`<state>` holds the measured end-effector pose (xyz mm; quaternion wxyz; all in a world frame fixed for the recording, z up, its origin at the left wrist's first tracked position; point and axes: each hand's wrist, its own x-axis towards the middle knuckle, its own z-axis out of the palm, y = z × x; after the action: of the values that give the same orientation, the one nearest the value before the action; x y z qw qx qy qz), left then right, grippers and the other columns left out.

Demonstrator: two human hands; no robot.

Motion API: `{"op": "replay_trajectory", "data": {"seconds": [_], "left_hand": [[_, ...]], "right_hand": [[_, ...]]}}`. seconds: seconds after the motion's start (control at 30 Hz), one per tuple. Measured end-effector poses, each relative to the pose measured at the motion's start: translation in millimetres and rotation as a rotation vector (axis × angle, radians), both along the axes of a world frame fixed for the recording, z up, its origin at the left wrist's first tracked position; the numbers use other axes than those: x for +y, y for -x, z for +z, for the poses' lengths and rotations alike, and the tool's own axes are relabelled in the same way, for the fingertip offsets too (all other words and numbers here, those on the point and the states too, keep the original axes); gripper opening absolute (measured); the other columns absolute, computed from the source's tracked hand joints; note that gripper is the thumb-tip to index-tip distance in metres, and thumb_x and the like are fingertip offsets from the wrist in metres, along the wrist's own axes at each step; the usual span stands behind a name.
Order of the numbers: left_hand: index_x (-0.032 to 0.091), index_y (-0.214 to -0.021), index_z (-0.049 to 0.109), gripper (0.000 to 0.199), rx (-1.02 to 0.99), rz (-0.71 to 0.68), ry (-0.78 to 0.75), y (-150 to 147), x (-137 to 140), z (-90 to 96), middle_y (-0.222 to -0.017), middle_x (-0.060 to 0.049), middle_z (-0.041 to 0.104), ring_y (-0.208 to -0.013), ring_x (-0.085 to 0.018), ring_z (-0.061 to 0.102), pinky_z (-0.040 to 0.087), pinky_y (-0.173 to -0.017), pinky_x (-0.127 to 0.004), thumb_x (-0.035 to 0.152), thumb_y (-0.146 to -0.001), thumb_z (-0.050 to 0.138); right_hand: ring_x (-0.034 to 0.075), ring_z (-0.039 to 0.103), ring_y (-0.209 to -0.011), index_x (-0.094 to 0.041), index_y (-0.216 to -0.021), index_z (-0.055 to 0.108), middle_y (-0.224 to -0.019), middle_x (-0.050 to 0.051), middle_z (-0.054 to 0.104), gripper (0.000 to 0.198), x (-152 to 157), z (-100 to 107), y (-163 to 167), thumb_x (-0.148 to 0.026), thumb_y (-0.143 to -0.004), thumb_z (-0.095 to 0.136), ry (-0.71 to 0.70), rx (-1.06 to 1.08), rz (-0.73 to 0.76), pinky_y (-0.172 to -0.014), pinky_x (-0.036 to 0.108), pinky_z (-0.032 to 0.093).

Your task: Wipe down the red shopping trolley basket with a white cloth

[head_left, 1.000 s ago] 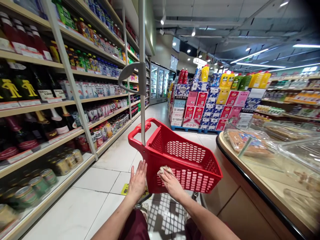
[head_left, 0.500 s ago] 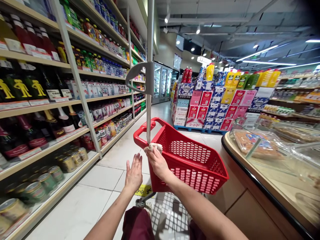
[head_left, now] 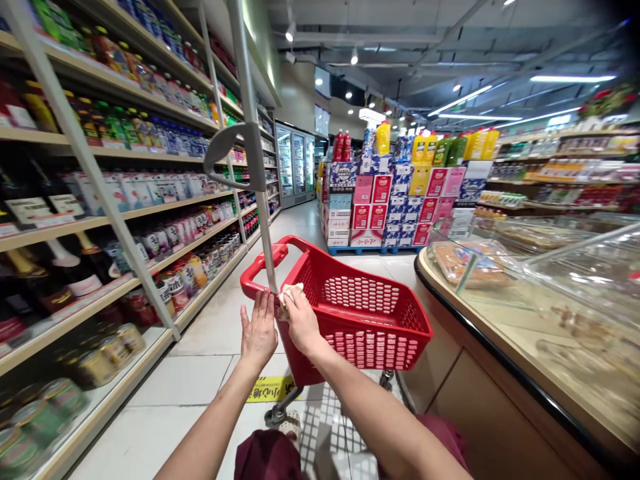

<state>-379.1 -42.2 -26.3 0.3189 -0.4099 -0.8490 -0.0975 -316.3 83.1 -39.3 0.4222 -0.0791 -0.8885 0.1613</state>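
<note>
A red plastic shopping cart point(head_left: 350, 333) with slotted walls stands in front of me. From its near corner, by the handle, rises a silver pole point(head_left: 269, 247) bearing a grey loop-shaped fitting point(head_left: 256, 157). My right hand point(head_left: 303, 325) grips a crumpled cream cloth point(head_left: 296, 293), pressed against the cart's corner at the foot of the pole. Just left of it, my left hand point(head_left: 259, 337) has its fingers stretched out and holds nothing. Its fingertips reach the cart's near end below the handle; whether they touch, I cannot tell.
Drink shelves point(head_left: 165, 263) line the left side. On the right, a curved counter point(head_left: 450, 333) with glass panels and packaged food sits close to the cart. Stacked drink cartons point(head_left: 370, 207) stand ahead on a blue pallet. A yellow caution sticker point(head_left: 270, 389) marks the tiled floor.
My left hand has moved up toward the cart's near end, close to my right hand. The cloth has shifted slightly toward the pole's other side. The view has turned right.
</note>
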Motion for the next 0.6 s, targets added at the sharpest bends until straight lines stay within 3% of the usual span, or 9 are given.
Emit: {"op": "replay_trajectory", "data": {"seconds": [0.1, 0.2, 0.37, 0.5, 0.6], "left_hand": [[0.009, -0.136, 0.02, 0.068, 0.049, -0.099, 0.021, -2.8, 16.5, 1.2, -0.142, -0.012, 0.027, -0.134, -0.021, 0.016, 0.006, -0.108, -0.052, 0.007, -0.07, 0.034], [0.009, -0.134, 0.027, 0.063, 0.052, -0.14, 0.054, -10.5, 30.5, -3.1, -0.141, -0.011, 0.03, -0.134, -0.021, 0.017, 0.005, -0.109, -0.05, 0.006, -0.071, 0.032], [0.005, -0.129, 0.037, 0.057, 0.023, -0.091, 0.069, -22.0, 43.5, -4.5, -0.139, -0.015, 0.034, -0.132, -0.024, 0.022, 0.002, -0.109, -0.051, 0.007, -0.072, 0.03], [0.007, -0.13, 0.035, 0.06, 0.022, -0.087, 0.051, -29.9, 45.2, -4.6, -0.139, -0.014, 0.034, -0.132, -0.023, 0.022, -0.001, -0.109, -0.051, 0.007, -0.071, 0.031], [0.005, -0.13, 0.034, 0.06, 0.008, -0.081, 0.073, -43.1, 53.1, -8.9, -0.138, -0.015, 0.034, -0.132, -0.024, 0.021, 0.0, -0.108, -0.051, 0.01, -0.071, 0.033]], "right_hand": [[0.018, 0.032, -0.126, -0.013, -0.121, 0.05, -0.13, 0.011, 0.046, 0.037, 34.9, -29.2, -39.9, -0.013, -0.087, 0.036, -0.002, 0.023, -0.112, -0.106, 0.04, 0.027], [0.021, 0.032, -0.126, -0.008, -0.121, 0.051, -0.129, 0.015, 0.047, 0.043, 48.8, -52.5, -65.1, -0.004, -0.081, 0.034, 0.046, 0.043, -0.274, -0.105, 0.043, 0.026], [0.02, 0.023, -0.131, -0.013, -0.129, 0.042, -0.136, 0.009, 0.039, 0.059, 45.4, -56.0, -63.3, 0.004, -0.073, 0.033, -0.039, -0.006, -0.169, -0.107, 0.042, 0.024], [0.023, 0.026, -0.13, -0.012, -0.124, 0.048, -0.134, 0.011, 0.042, 0.048, 77.7, -66.6, -97.0, -0.003, -0.08, 0.032, 0.039, 0.033, -0.341, -0.106, 0.047, 0.023], [0.025, 0.029, -0.128, -0.01, -0.122, 0.05, -0.132, 0.013, 0.044, 0.049, 84.9, -71.6, -106.3, -0.001, -0.079, 0.028, 0.1, 0.026, -0.417, -0.105, 0.05, 0.023]]}}
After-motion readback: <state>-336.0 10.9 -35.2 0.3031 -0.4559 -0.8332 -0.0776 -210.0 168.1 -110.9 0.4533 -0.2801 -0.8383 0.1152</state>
